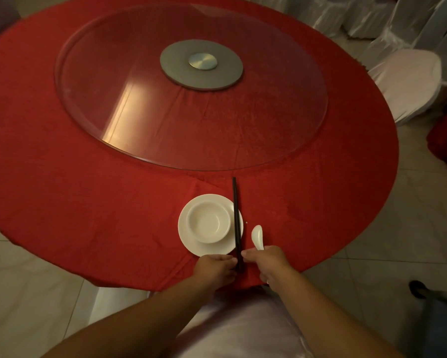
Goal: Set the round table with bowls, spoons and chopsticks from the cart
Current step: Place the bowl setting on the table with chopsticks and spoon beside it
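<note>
Grip, left hand [215, 267]: fingertips pinch the near end of the chopsticks [236, 218] from the left, fingers curled in toward them.
Grip, right hand [267, 262]: thumb and forefinger meet the same near end from the right; the remaining fingers fold around the handle of the spoon [257, 237] (its white bowl sticks out past the knuckles).
Chopsticks: dark pair, held together, running straight away from the person; the middle lies across the right rim of the plate [191, 241], the far tips reach onto the cloth short of the glass.
Bowl [208, 222]: white, upright, sitting on the plate, slightly toward its far side, just left of the chopsticks.
Plate: white, round, on the near edge of the tabletop [88, 202], right in front of the person.
Spoon: white ceramic, to the right of the chopsticks and near them; whether its bowl touches the cloth I cannot tell.
Tabletop: round, under a red cloth, creased near the setting.
Turntable [139, 99]: big clear glass disc in the middle, on a grey hub [201, 64].
Chairs: one in a pale cover [408, 81] at the far right, another pale-covered one [243, 326] beneath the person's arms.
</note>
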A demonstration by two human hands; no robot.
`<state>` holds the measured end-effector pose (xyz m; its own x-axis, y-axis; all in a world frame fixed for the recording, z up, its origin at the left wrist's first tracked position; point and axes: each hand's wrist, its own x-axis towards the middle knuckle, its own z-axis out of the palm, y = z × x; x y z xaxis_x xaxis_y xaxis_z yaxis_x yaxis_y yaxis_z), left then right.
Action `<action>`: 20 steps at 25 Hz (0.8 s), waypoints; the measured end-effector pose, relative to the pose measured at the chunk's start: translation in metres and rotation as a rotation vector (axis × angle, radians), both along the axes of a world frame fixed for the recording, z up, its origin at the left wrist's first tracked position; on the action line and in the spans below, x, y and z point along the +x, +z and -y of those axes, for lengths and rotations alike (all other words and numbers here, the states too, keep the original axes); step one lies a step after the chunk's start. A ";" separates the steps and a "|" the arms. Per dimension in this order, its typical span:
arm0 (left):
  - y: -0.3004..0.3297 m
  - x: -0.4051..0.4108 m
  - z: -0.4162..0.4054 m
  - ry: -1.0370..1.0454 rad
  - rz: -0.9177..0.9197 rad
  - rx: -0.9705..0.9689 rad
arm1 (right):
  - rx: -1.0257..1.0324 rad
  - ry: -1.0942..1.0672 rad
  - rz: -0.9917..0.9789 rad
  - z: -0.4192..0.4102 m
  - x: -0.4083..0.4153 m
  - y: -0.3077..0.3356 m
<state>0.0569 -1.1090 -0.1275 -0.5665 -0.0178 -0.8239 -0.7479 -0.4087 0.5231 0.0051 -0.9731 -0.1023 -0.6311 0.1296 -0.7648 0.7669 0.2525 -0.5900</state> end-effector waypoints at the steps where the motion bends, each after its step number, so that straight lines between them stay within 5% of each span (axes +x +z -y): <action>1: -0.001 0.000 0.000 0.007 0.001 0.006 | -0.002 0.006 0.009 0.001 0.001 0.002; 20: -0.010 0.000 -0.001 0.062 0.012 0.042 | 0.011 0.053 0.021 0.009 0.004 0.013</action>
